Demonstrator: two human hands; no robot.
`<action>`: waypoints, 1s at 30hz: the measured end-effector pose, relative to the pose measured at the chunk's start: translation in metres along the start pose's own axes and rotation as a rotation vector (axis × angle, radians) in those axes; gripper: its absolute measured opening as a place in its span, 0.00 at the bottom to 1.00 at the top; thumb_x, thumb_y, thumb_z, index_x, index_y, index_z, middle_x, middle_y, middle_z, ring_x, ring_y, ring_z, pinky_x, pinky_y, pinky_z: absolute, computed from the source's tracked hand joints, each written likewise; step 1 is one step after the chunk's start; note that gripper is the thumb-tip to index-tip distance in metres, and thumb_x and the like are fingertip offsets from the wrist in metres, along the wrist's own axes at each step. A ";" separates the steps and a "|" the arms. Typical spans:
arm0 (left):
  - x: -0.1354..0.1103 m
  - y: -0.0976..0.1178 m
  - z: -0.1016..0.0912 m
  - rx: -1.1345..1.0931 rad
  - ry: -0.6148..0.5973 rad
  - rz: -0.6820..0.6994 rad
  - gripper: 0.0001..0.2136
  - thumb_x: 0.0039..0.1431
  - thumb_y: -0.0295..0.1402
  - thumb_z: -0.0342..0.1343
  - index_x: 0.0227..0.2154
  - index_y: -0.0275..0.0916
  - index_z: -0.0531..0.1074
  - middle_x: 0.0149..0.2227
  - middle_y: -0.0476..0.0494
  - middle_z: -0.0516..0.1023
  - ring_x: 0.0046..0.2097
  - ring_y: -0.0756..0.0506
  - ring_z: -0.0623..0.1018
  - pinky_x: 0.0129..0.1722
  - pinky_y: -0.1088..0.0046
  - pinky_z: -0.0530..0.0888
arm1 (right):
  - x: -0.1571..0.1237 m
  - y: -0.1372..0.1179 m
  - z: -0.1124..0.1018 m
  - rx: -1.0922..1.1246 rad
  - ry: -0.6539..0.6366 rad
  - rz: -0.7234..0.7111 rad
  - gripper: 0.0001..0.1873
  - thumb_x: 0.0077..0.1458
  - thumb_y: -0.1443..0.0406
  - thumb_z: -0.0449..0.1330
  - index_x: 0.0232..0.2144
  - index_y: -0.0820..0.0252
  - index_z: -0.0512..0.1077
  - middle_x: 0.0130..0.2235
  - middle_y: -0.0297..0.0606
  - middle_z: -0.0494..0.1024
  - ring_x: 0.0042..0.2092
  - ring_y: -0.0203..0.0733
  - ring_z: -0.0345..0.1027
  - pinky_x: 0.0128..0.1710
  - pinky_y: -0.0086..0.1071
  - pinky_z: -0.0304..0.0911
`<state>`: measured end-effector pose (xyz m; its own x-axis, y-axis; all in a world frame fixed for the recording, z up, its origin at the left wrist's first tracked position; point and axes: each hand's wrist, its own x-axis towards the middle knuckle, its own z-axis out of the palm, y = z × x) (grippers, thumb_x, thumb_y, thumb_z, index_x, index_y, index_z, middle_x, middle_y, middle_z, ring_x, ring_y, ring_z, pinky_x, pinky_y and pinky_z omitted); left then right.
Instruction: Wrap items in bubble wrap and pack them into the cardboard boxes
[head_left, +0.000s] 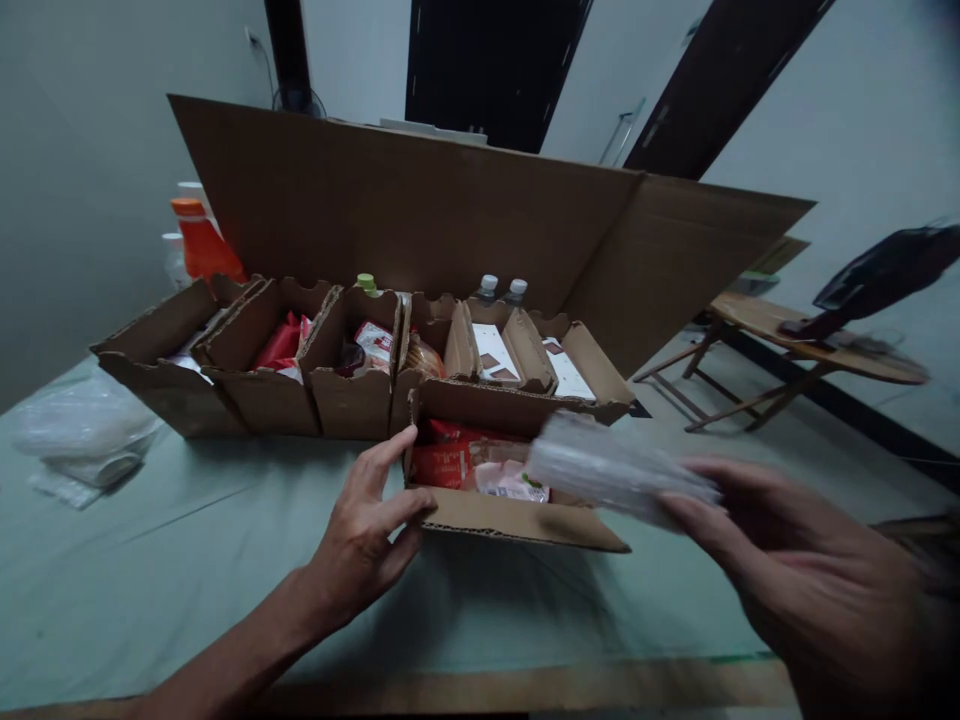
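Note:
In the head view, my right hand (795, 570) pinches a folded piece of clear plastic wrap (615, 465), slightly blurred. The wrap hangs over the right part of a small open cardboard box (517, 517). At the left end of that box is my left hand (367, 515), its index finger on the rear corner and its thumb on the front wall. Inside the box lie red packets (442, 465) and a pale pink and white packet (510, 480). The wrap hides part of the contents.
Behind stands a row of open cardboard bins (352, 405) with packets and white boxes (495, 352). A tall cardboard panel (420, 200) backs them. Crumpled clear plastic (90, 430) lies left on the green cloth (247, 600). An orange bottle (202, 240) stands behind.

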<state>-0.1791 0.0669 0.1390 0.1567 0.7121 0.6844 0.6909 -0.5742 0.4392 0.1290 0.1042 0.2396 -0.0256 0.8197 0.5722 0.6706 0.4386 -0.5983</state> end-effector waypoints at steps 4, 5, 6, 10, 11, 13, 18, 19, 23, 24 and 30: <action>0.003 -0.001 0.000 -0.015 -0.006 -0.013 0.14 0.56 0.18 0.54 0.41 0.41 0.74 0.68 0.34 0.55 0.67 0.34 0.63 0.59 0.50 0.69 | 0.051 -0.027 0.053 -0.031 -0.482 -0.291 0.10 0.60 0.61 0.61 0.41 0.54 0.79 0.40 0.36 0.83 0.38 0.41 0.76 0.39 0.32 0.69; 0.005 -0.002 0.000 -0.016 -0.005 -0.013 0.13 0.56 0.18 0.54 0.40 0.41 0.74 0.68 0.34 0.56 0.67 0.35 0.63 0.59 0.50 0.69 | 0.060 -0.031 0.071 -0.048 -0.589 -0.344 0.10 0.60 0.63 0.61 0.42 0.55 0.79 0.41 0.37 0.83 0.40 0.42 0.76 0.41 0.32 0.68; 0.006 -0.002 0.000 -0.015 -0.010 -0.014 0.13 0.57 0.18 0.54 0.40 0.41 0.74 0.68 0.35 0.56 0.67 0.35 0.63 0.59 0.51 0.69 | 0.067 -0.032 0.088 -0.076 -0.685 -0.388 0.11 0.58 0.65 0.61 0.43 0.55 0.80 0.42 0.37 0.83 0.42 0.43 0.76 0.42 0.33 0.66; 0.006 -0.004 0.000 -0.006 -0.038 -0.031 0.13 0.56 0.19 0.55 0.39 0.42 0.74 0.68 0.38 0.56 0.66 0.35 0.63 0.59 0.51 0.69 | 0.070 -0.028 0.149 -0.118 -1.016 -0.433 0.10 0.53 0.67 0.64 0.37 0.50 0.82 0.34 0.33 0.83 0.37 0.43 0.75 0.37 0.31 0.62; 0.006 -0.005 0.000 -0.005 -0.045 -0.037 0.13 0.55 0.19 0.55 0.39 0.43 0.74 0.69 0.38 0.56 0.66 0.35 0.64 0.59 0.51 0.69 | 0.067 -0.027 0.159 -0.092 -1.067 -0.412 0.09 0.52 0.68 0.64 0.34 0.50 0.82 0.32 0.32 0.83 0.34 0.42 0.75 0.36 0.31 0.62; 0.007 -0.006 0.001 -0.004 -0.047 -0.042 0.13 0.54 0.19 0.55 0.38 0.43 0.74 0.69 0.39 0.57 0.65 0.34 0.65 0.59 0.51 0.70 | 0.062 -0.026 0.170 -0.027 -1.112 -0.352 0.07 0.51 0.68 0.65 0.31 0.50 0.82 0.30 0.30 0.82 0.33 0.41 0.74 0.35 0.30 0.62; 0.008 -0.006 0.006 -0.029 -0.011 -0.040 0.13 0.58 0.19 0.54 0.41 0.43 0.74 0.69 0.39 0.56 0.67 0.36 0.64 0.61 0.52 0.69 | 0.070 -0.025 0.141 0.018 -1.020 -0.292 0.15 0.53 0.63 0.65 0.44 0.49 0.81 0.44 0.34 0.84 0.46 0.47 0.75 0.48 0.36 0.64; 0.006 -0.006 0.006 -0.042 0.010 -0.054 0.14 0.59 0.20 0.54 0.44 0.43 0.73 0.69 0.38 0.54 0.67 0.36 0.64 0.61 0.53 0.69 | 0.071 -0.023 0.124 0.000 -0.942 -0.286 0.17 0.54 0.60 0.63 0.47 0.50 0.80 0.47 0.34 0.83 0.48 0.48 0.74 0.50 0.38 0.64; -0.014 -0.012 0.003 -0.089 0.115 -0.199 0.30 0.62 0.26 0.56 0.65 0.47 0.56 0.72 0.34 0.49 0.67 0.35 0.64 0.62 0.50 0.68 | 0.051 0.004 0.039 -0.059 -0.428 -0.125 0.20 0.57 0.50 0.59 0.44 0.52 0.80 0.47 0.40 0.83 0.47 0.50 0.75 0.47 0.41 0.67; -0.021 -0.015 0.003 -0.108 0.122 -0.247 0.33 0.62 0.28 0.57 0.67 0.48 0.52 0.72 0.34 0.49 0.67 0.35 0.63 0.62 0.49 0.68 | 0.039 0.016 0.021 -0.095 -0.297 -0.053 0.20 0.56 0.49 0.60 0.43 0.52 0.81 0.45 0.41 0.83 0.45 0.49 0.76 0.46 0.40 0.68; -0.044 -0.028 0.030 -0.343 0.017 -0.488 0.39 0.62 0.35 0.57 0.70 0.50 0.42 0.72 0.34 0.49 0.69 0.35 0.61 0.62 0.49 0.67 | -0.036 0.086 0.026 -0.053 -0.171 0.259 0.27 0.48 0.48 0.65 0.47 0.56 0.77 0.45 0.42 0.83 0.36 0.47 0.76 0.39 0.40 0.72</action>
<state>-0.1842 0.0639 0.0796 -0.1351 0.9213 0.3647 0.4127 -0.2823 0.8660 0.1687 0.1218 0.1526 0.0299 0.9538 0.2988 0.7087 0.1906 -0.6792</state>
